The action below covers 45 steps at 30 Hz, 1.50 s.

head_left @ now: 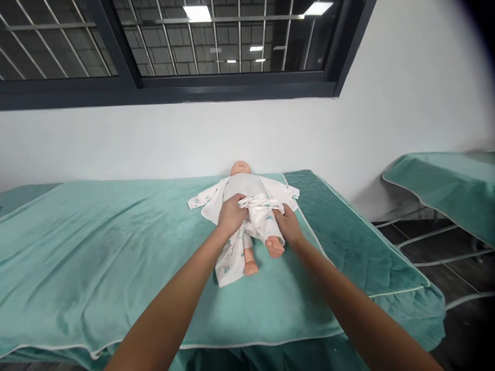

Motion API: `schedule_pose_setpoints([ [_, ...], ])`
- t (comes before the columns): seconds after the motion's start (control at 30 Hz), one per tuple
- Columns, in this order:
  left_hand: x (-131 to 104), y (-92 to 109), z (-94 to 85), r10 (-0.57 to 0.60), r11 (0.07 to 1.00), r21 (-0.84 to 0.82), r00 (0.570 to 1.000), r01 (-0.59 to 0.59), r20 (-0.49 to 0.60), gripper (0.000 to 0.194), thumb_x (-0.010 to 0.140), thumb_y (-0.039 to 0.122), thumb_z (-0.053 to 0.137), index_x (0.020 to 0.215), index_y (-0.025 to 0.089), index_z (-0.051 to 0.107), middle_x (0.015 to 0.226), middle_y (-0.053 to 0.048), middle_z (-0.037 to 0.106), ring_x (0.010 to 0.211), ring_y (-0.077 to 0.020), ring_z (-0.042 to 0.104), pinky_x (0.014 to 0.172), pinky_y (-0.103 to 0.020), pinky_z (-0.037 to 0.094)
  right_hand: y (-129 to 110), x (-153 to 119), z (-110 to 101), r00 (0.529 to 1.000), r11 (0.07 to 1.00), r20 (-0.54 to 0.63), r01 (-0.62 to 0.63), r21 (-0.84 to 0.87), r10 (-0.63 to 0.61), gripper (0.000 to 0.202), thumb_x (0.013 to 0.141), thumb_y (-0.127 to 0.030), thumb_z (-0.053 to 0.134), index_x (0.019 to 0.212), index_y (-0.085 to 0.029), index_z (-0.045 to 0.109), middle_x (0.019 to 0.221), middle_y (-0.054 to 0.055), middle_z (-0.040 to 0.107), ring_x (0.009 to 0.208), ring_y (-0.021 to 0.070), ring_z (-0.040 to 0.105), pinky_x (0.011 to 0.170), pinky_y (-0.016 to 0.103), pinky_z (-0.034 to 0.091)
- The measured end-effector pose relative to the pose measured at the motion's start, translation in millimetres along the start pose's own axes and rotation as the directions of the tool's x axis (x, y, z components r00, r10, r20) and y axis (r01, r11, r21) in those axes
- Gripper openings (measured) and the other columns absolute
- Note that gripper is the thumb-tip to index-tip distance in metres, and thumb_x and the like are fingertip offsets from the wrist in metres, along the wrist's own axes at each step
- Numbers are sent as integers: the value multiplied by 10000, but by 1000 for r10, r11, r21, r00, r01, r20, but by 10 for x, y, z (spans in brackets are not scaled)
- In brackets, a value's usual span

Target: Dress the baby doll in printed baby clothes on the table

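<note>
Hands: both bare and apart from each other, each closed on the bunched waist of the trousers (263,214); the left hand (231,215) grips one side, the right hand (289,225) the other.
Trousers: one leg goes around a leg of the doll (242,186), whose foot (274,247) comes out at the cuff; the other trouser leg (230,263) lies spread out beside the second foot (251,267).
Jacket: white top (211,206) under and beside the doll's body, open at the front, sleeves out to both sides; whether the arms are inside them cannot be told.
Doll: on its back on the bed, head toward the wall (174,139), feet toward the person; smooth, pinkish head and feet, pale grey torso.
Fabric: thin white cloth with small green prints, gathered into folds at the waist and flatter at the spread leg.
Bed: soft green cover (116,257) with loose wrinkles and pale piping; darker quilted cloth (348,242) shows at the right.
Fingers: curled into the cloth, partly hidden by its folds.
Window: dark frame (232,91) above, with metal bars (239,36) behind the glass.
Right edge: another green-covered surface (456,185) above pale metal tubes (452,262).
</note>
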<state>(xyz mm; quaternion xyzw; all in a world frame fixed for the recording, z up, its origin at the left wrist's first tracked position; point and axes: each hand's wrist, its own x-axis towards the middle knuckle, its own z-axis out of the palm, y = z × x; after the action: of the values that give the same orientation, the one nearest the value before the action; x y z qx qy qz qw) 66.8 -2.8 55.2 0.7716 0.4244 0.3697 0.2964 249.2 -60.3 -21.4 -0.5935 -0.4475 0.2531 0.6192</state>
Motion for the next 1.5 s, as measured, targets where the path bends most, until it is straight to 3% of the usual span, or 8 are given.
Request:
schedule_pose_setpoints([
  [0.3,-99,-211,-429,-75,787,-500,860,361,504,336,712,316,775,993,185,645,973,-15,637,892,-162,585,776,-246,423,-29,-196,-42,957,974,179,219,61,-227,323,843,-247,547,1165,-233,567,1153,57,612,1080,219,558,949,345,423],
  [0.4,-70,-250,-423,-98,729,-567,878,384,468,284,740,341,768,913,161,633,835,-2,606,734,-112,546,658,-212,394,-383,-77,-33,865,929,357,368,24,-352,359,857,-279,606,1214,-241,583,1228,67,595,1178,243,525,1027,368,382],
  [0.6,-7,-161,-190,-201,658,-688,952,304,229,276,804,407,713,842,177,564,747,28,544,646,-87,489,602,-195,393,-888,473,241,576,982,810,191,0,-112,319,810,-444,702,1043,-227,717,998,9,720,942,240,638,814,323,477],
  [0.8,-54,-220,-196,-285,710,-598,929,371,237,335,851,513,629,856,182,579,729,23,546,628,-98,486,577,-207,389,-551,563,389,667,929,742,-315,195,70,367,751,-359,755,1057,-164,703,876,36,709,795,206,650,679,286,503],
  [1.0,-114,-203,-211,-183,722,-564,897,401,403,444,735,398,785,1098,172,665,975,-57,689,867,-200,629,753,-281,482,-510,505,371,694,837,706,-465,289,142,355,731,-384,784,987,-151,704,820,46,707,738,198,651,679,302,517],
  [1.17,-138,-214,-37,-347,537,-792,932,291,107,344,797,448,720,983,162,677,824,-35,690,719,-158,634,682,-260,495,-582,476,317,584,876,811,-384,291,-13,528,744,-387,788,1213,-181,660,1050,65,722,939,229,678,849,343,529],
  [1.3,-136,-133,11,-369,542,-774,920,328,131,440,822,526,667,1053,152,680,875,-76,716,765,-200,661,673,-283,507,-576,474,252,459,931,888,-310,193,-31,536,722,-370,811,1211,-196,674,1075,48,722,1034,246,661,917,362,516],
  [1.5,-226,-28,-73,-266,700,-601,921,387,284,484,787,544,699,1076,155,692,944,-78,727,819,-216,660,701,-289,494,-484,457,294,659,819,750,-454,351,44,487,782,-451,750,1161,-153,681,1020,95,733,945,259,689,865,376,541],
])
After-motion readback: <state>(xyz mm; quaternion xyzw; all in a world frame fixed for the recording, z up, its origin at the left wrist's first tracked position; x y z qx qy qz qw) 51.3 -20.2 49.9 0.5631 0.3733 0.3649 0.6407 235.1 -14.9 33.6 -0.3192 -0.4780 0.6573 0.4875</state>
